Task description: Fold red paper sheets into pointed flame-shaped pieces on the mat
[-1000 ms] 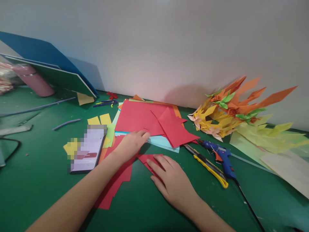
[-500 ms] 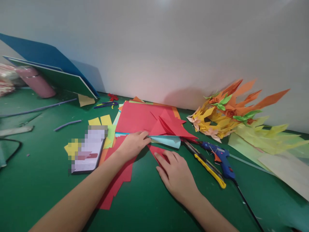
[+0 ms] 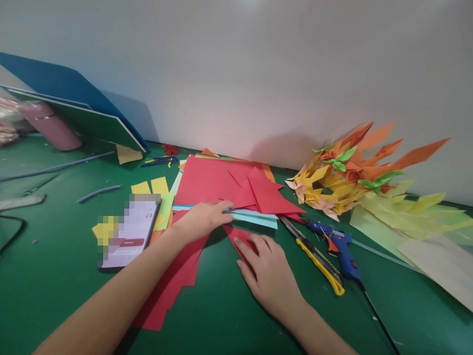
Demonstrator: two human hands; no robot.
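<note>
Left hand (image 3: 203,218) at the paper stack (image 3: 210,182)'s near edge, right hand (image 3: 268,270) spread over 1 red piece (image 3: 237,231)!

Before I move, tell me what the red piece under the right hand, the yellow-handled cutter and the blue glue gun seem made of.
Red piece: probably matte paper, thin with crisp edges. Cutter: its smooth yellow handle suggests plastic; the grey part may be metal. Glue gun: likely moulded plastic, perhaps satin, from its rounded blue body.

One number can be read — "23" — on the phone screen (image 3: 136,224).
</note>
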